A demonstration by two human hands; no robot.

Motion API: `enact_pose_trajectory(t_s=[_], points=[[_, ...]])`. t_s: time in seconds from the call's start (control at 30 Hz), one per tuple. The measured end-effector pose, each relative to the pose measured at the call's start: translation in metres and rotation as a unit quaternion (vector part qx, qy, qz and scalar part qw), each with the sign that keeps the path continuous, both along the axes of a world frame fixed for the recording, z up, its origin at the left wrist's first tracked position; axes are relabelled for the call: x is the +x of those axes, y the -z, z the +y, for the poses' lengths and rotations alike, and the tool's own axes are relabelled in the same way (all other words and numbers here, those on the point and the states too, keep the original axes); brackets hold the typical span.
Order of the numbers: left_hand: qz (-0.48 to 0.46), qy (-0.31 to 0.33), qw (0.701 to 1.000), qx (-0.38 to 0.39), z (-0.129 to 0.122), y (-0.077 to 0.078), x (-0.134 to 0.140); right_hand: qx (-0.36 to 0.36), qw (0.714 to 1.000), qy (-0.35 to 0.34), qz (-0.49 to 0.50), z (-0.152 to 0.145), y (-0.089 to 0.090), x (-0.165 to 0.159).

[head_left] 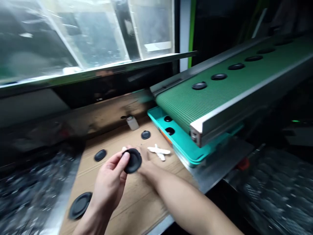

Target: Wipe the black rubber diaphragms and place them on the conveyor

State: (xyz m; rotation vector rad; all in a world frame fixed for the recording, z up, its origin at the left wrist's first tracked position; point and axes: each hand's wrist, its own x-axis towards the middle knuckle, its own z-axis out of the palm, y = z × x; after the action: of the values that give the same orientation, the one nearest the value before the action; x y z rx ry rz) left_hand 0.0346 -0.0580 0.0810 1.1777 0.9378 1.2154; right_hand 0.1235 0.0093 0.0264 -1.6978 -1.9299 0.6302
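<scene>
My left hand (110,178) is closed on a round black disc (133,160) with a raised rim, the thumb pressing on its near face. Behind the disc is my right hand (144,164); its fingers are mostly hidden, so I cannot tell whether they touch the disc. Both hands are above a cardboard sheet (137,195). Similar black pieces lie on it: one to the left (100,155), a smaller one beyond my hands (145,134), and a larger one (80,205) beside my left wrist. Crossed white strips (158,150) lie just right of my right hand.
A green conveyor belt (186,101) carries several black discs in a row. Under its end sits a teal tray (188,153) with two black pieces visible inside. A small whitish container (132,123) stands at the back. Bagged dark pieces (36,186) are at left.
</scene>
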Motion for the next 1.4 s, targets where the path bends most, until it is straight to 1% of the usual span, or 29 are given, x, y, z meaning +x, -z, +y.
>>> enact_pose_trajectory(t_s=[0.03,0.1,0.17,0.2,0.23,0.27,0.33,0.4,0.43,0.5,0.53,0.6,0.67,0.73,0.8,0.93,1.07,1.17,1.23,1.27,1.37,1.4], points=[[-0.058,-0.032,0.997,-0.047,0.011,0.007,-0.021,0.012,1.0,0.017,0.011,0.003,0.003,-0.002],[-0.137,-0.085,0.982,-0.102,0.03,0.024,-0.055,0.044,0.994,0.074,0.073,0.01,0.01,-0.008],[-0.169,-0.112,0.971,-0.126,0.043,0.043,-0.074,0.088,0.971,0.139,0.174,0.017,0.016,-0.016],[-0.175,-0.114,0.969,-0.132,0.048,0.051,-0.078,0.108,0.956,0.157,0.224,0.018,0.017,-0.02],[-0.178,-0.11,0.969,-0.134,0.051,0.058,-0.08,0.12,0.944,0.156,0.265,0.018,0.018,-0.024],[-0.184,-0.105,0.968,-0.132,0.052,0.063,-0.081,0.122,0.938,0.137,0.296,0.016,0.018,-0.028],[-0.21,-0.09,0.966,-0.122,0.053,0.068,-0.08,0.108,0.939,0.066,0.32,0.007,0.017,-0.036],[-0.251,-0.039,0.96,-0.117,0.052,0.067,-0.08,0.103,0.953,0.013,0.283,-0.003,0.016,-0.043],[-0.271,-0.003,0.955,-0.12,0.051,0.066,-0.081,0.108,0.964,0.008,0.244,-0.007,0.016,-0.044],[-0.299,0.064,0.943,-0.134,0.052,0.065,-0.083,0.123,0.981,0.029,0.144,-0.011,0.015,-0.045],[-0.306,0.077,0.938,-0.141,0.053,0.066,-0.084,0.126,0.986,0.046,0.097,-0.012,0.015,-0.045],[-0.313,0.065,0.934,-0.158,0.055,0.069,-0.085,0.124,0.989,0.078,0.024,-0.012,0.014,-0.046],[-0.313,0.041,0.932,-0.179,0.057,0.073,-0.085,0.113,0.989,0.089,-0.024,-0.013,0.014,-0.051],[-0.316,0.029,0.929,-0.192,0.058,0.076,-0.084,0.095,0.991,0.068,-0.062,-0.016,0.014,-0.058],[-0.329,0.032,0.924,-0.192,0.058,0.077,-0.084,0.079,0.992,0.05,-0.089,-0.018,0.014,-0.064],[-0.362,0.045,0.912,-0.189,0.056,0.077,-0.082,0.077,0.988,0.096,-0.088,-0.014,0.013,-0.069],[-0.372,0.052,0.907,-0.193,0.055,0.078,-0.079,0.077,0.99,0.078,-0.093,-0.01,0.013,-0.068],[-0.372,0.062,0.908,-0.183,0.054,0.08,-0.079,0.081,0.987,0.101,-0.093,-0.01,0.013,-0.066],[-0.367,0.066,0.909,-0.186,0.054,0.081,-0.079,0.086,0.988,0.082,-0.102,-0.009,0.013,-0.064],[-0.367,0.06,0.91,-0.186,0.055,0.081,-0.079,0.085,0.988,0.076,-0.108,-0.009,0.013,-0.064],[-0.367,0.029,0.912,-0.181,0.056,0.081,-0.079,0.086,0.985,0.096,-0.111,-0.01,0.012,-0.062],[-0.363,0.023,0.914,-0.182,0.056,0.081,-0.079,0.093,0.986,0.089,-0.108,-0.011,0.012,-0.062]])
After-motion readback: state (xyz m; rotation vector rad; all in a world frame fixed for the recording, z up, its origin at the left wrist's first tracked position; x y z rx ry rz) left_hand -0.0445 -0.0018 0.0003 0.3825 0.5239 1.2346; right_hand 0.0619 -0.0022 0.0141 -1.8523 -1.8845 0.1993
